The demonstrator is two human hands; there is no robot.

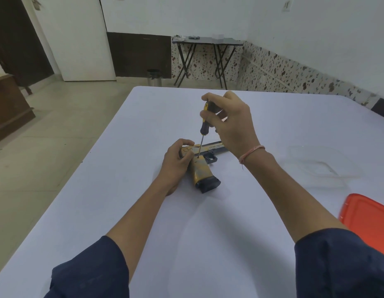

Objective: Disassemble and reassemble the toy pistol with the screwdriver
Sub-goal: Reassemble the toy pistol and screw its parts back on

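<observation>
Lying flat on the white table [122, 190], the toy pistol [202, 166] is pinned by the left hand [178, 160] gripping its rear. Above it, the right hand [231, 123] clasps the upright screwdriver [205, 123], tip touching the pistol's frame.

Bare indoor room (speckled wall tiles [294, 72]): folding table [208, 40], bin [154, 77], door [19, 39].

yellow plastic toy pistol [205, 168] flat on white table [143, 211] | black-handled screwdriver [205, 121] upright, tip on it | clear plastic tub [320, 166] right | orange flat lid [367, 218] before tub
</observation>
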